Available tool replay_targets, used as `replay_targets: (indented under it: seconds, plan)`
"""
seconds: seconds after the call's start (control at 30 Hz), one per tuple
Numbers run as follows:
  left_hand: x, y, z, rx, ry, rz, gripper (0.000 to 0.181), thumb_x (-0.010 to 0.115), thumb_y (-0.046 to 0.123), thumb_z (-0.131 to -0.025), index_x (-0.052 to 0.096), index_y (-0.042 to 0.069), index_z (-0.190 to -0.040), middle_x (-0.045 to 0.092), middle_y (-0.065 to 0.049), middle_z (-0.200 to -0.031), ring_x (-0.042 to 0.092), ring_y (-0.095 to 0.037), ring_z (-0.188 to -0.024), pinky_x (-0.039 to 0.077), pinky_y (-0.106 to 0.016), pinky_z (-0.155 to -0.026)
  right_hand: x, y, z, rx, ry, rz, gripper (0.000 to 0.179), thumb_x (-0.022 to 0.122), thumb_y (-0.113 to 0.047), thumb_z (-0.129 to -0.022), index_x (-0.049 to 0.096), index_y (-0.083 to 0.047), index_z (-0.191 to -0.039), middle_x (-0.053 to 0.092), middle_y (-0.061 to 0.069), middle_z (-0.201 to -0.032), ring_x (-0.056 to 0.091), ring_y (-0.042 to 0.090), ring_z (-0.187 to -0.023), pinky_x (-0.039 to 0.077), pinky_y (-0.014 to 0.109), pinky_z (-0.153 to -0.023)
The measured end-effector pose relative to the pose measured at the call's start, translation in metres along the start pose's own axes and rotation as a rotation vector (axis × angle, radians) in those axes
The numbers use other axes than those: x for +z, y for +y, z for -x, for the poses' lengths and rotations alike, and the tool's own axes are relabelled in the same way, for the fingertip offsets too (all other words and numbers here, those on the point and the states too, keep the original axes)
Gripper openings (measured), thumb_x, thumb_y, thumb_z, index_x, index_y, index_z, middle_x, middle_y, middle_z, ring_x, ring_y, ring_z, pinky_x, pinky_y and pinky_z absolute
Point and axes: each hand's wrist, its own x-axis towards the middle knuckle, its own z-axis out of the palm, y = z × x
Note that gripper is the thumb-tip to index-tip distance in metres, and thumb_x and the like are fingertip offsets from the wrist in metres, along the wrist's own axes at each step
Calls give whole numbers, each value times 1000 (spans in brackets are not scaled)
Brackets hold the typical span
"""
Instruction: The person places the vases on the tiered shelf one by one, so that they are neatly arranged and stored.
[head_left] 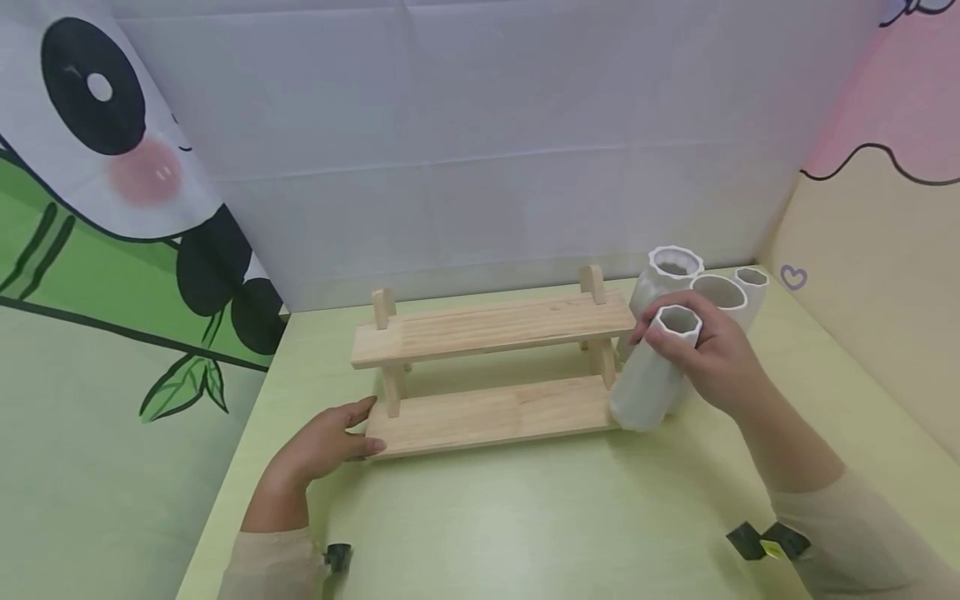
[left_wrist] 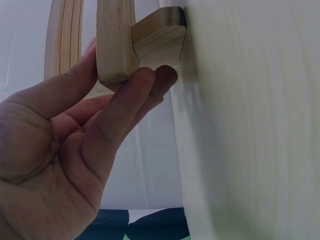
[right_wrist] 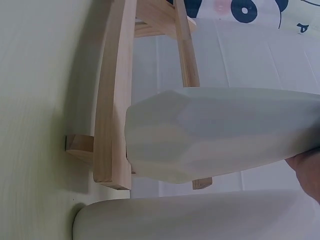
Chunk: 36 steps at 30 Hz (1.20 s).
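A two-tier wooden shelf (head_left: 491, 417) stands on the table. My left hand (head_left: 318, 446) grips the left end of its lower board, and the left wrist view shows the thumb and fingers on opposite faces of that board (left_wrist: 114, 45). Near the shelf's right end, my right hand (head_left: 723, 358) holds a white faceted vase (head_left: 647, 385) round its neck. This vase tilts, its base low and to the left by the lower board. Up close in the right wrist view, the vase's base (right_wrist: 160, 135) overlaps the board end (right_wrist: 112, 150); whether they touch I cannot tell.
Behind the right hand stand several white vases: a wavy-rimmed one (head_left: 675, 260), a wide-mouthed one (head_left: 718, 292) and a narrow one (head_left: 752, 282). The pale table (head_left: 480, 517) meets a white backdrop (head_left: 480, 208) behind and a printed side panel (head_left: 877, 275) on the right.
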Motion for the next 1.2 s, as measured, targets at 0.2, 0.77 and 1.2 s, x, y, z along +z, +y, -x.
replay_targets:
  seconds: [0.2,0.77,1.2]
  plan:
    - [1,-1,0,5,7,-1,88,77,35,-83,33,7,-153,35,-22,-155,28,-46,-143,31,-66,-108,5,1,-6,-23,-24,-36,13,57,8,-92,54,4,-104,71,1,-91,69,13,-87,52,21,-72]
    - [0,2,3,1,13,2,86,77,32,-83,34,7,-153,37,-22,-154,32,-45,-142,35,-66,-106,20,0,-16,-21,-41,-17,11,59,5,-92,56,2,-102,70,2,-90,69,13,-84,51,24,-72]
    - [0,-3,0,9,19,-7,86,77,34,-83,34,9,-153,38,-21,-153,31,-43,-143,35,-64,-107,32,-3,-20,-5,-79,-10,13,60,2,-93,55,1,-106,71,4,-93,68,12,-89,52,25,-73]
